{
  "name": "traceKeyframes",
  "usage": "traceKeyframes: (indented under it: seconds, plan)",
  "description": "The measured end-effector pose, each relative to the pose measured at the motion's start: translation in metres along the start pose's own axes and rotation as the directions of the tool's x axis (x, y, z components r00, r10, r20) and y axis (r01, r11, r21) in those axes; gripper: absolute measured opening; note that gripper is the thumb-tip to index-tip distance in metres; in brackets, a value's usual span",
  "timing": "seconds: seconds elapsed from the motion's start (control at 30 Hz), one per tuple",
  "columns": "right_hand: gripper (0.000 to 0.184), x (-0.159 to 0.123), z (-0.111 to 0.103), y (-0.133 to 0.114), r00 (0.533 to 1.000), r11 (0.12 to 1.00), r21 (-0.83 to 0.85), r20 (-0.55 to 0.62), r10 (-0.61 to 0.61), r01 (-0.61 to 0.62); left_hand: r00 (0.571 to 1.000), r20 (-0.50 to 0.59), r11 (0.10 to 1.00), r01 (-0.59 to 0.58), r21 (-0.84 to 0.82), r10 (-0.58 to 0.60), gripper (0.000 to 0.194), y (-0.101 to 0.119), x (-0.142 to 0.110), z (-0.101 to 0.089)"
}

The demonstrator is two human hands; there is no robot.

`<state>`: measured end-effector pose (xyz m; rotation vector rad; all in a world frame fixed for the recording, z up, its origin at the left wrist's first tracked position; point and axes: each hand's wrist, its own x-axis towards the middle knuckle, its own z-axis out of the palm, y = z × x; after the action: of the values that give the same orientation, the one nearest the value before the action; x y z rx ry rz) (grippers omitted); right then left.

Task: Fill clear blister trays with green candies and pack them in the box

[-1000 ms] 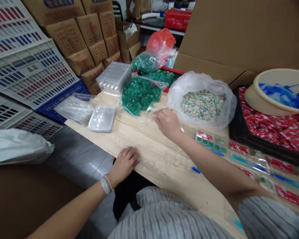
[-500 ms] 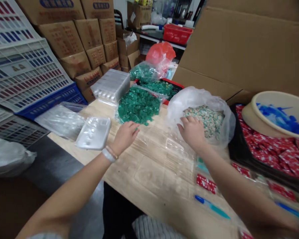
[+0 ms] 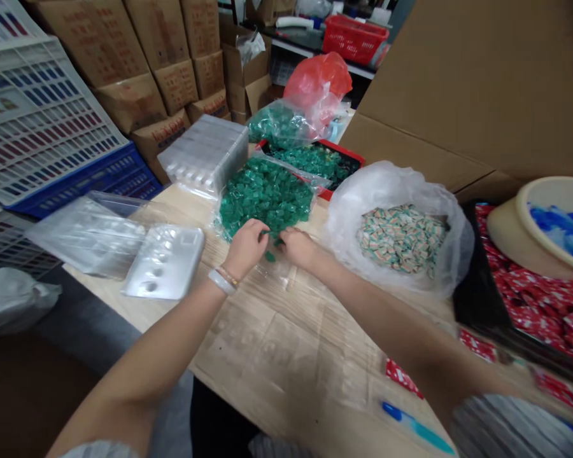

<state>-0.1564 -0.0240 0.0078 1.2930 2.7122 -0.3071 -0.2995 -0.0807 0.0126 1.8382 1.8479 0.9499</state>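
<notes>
Both my hands meet at the near edge of a heap of small green translucent plastic pieces lying on an opened clear bag. My left hand has its thumb and fingers pinched together at the pile, with a bit of green showing at the tips. Beside it, my right hand is also closed, a small green piece at its fingertips. A loose green piece lies on the table just below them. Clear blister trays, hard to make out, lie on the wood nearer my body.
A white plastic bag of small striped packets stands at the right. Beyond it are red packets and a cream basin. Stacked clear trays stand at the left back; a blue-teal toothbrush-like item lies near the front edge.
My left hand has moved from the table's front edge up to the green pile. My right hand went over to the striped packets' bag, then left to the green pile beside my left.
</notes>
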Motion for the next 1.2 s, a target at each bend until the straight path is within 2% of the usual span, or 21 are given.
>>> traceKeyframes:
  seconds: [0.03,0.07,0.13,0.2,0.23,0.27,0.33,0.37,0.43,0.5,0.53,0.6,0.67,0.73,0.8,0.87,0.93,1.0,1.03,1.1,1.2]
  plan:
    - [0.017,0.000,-0.001,0.000,1.000,1.000,-0.003,-0.013,-0.017,0.017,0.993,-0.005,0.978,0.119,-0.171,-0.122,0.013,0.000,-0.002,-0.001]
    - [0.016,-0.001,-0.001,-0.001,0.999,1.000,0.005,-0.027,-0.030,0.031,0.968,0.020,0.906,0.240,-0.349,-0.249,0.013,0.001,-0.005,-0.001]
    - [0.013,-0.004,-0.004,-0.001,0.997,0.995,0.097,-0.076,-0.026,0.033,0.893,0.148,0.642,0.413,-0.647,-0.425,0.016,0.006,-0.012,-0.004]
    - [0.013,-0.010,-0.008,0.001,0.989,0.939,0.345,-0.142,0.050,0.002,0.832,0.299,0.350,0.485,-0.802,-0.467,0.022,0.014,-0.020,-0.010]
    - [0.016,-0.015,-0.011,0.001,0.983,0.853,0.522,-0.151,0.108,-0.014,0.812,0.365,0.228,0.503,-0.834,-0.457,0.025,0.019,-0.024,-0.013]
    - [0.021,-0.020,-0.013,0.002,0.979,0.713,0.701,-0.128,0.156,-0.022,0.794,0.424,0.124,0.519,-0.846,-0.435,0.027,0.024,-0.028,-0.015]
    - [0.029,-0.033,-0.018,0.001,0.985,0.324,0.945,-0.018,0.171,-0.039,0.774,0.505,-0.030,0.536,-0.844,-0.382,0.025,0.034,-0.034,-0.018]
    - [0.031,-0.041,-0.020,0.000,0.989,0.134,0.989,0.037,0.143,-0.056,0.778,0.518,-0.064,0.533,-0.844,-0.355,0.022,0.040,-0.036,-0.017]
    - [0.030,-0.055,-0.022,-0.005,0.990,-0.128,0.988,0.101,0.095,-0.089,0.813,0.483,-0.027,0.502,-0.864,-0.326,0.016,0.049,-0.040,-0.014]
    - [0.029,-0.067,-0.021,-0.012,0.987,-0.227,0.970,0.115,0.109,-0.088,0.859,0.402,0.111,0.454,-0.884,-0.317,0.017,0.057,-0.045,-0.008]
    - [0.028,-0.072,-0.020,-0.016,0.985,-0.218,0.973,0.103,0.135,-0.072,0.874,0.370,0.180,0.437,-0.881,-0.315,0.018,0.061,-0.049,-0.006]
    - [0.024,-0.083,-0.016,-0.025,0.976,-0.094,0.996,0.034,0.217,-0.014,0.877,0.352,0.262,0.443,-0.857,-0.327,0.020,0.066,-0.057,-0.003]
    - [0.018,-0.095,-0.012,-0.034,0.945,0.165,0.984,-0.110,0.307,0.061,0.857,0.369,0.284,0.477,-0.832,-0.359,0.021,0.069,-0.068,-0.003]
    - [0.012,-0.108,-0.008,-0.043,0.902,0.459,0.881,-0.284,0.325,0.112,0.835,0.378,0.301,0.510,-0.806,-0.400,0.020,0.070,-0.079,-0.006]
    - [0.011,-0.124,-0.006,-0.051,0.886,0.636,0.761,-0.376,0.269,0.130,0.808,0.428,0.287,0.556,-0.780,-0.405,0.020,0.069,-0.090,-0.009]
    - [0.013,-0.142,-0.004,-0.059,0.913,0.659,0.740,-0.351,0.207,0.135,0.744,0.575,0.191,0.654,-0.732,-0.341,0.021,0.068,-0.103,-0.013]
    - [0.013,-0.161,-0.002,-0.067,0.950,0.608,0.785,-0.270,0.158,0.122,0.637,0.735,0.075,0.765,-0.640,-0.232,0.023,0.066,-0.118,-0.016]
    - [0.009,-0.179,0.002,-0.076,0.972,0.584,0.806,-0.201,0.123,0.093,0.557,0.814,0.072,0.830,-0.553,-0.166,0.026,0.063,-0.135,-0.019]
    - [0.008,-0.187,0.005,-0.080,0.978,0.598,0.798,-0.176,0.115,0.073,0.542,0.824,0.119,0.840,-0.529,-0.164,0.028,0.061,-0.144,-0.020]
    - [0.008,-0.200,0.011,-0.088,0.983,0.679,0.734,-0.136,0.122,0.017,0.579,0.785,0.263,0.810,-0.524,-0.220,0.030,0.057,-0.160,-0.022]
    - [0.010,-0.204,0.020,-0.097,0.985,0.848,0.521,-0.071,0.155,-0.096,0.711,0.600,0.390,0.704,-0.594,-0.368,0.014,0.048,-0.180,-0.025]
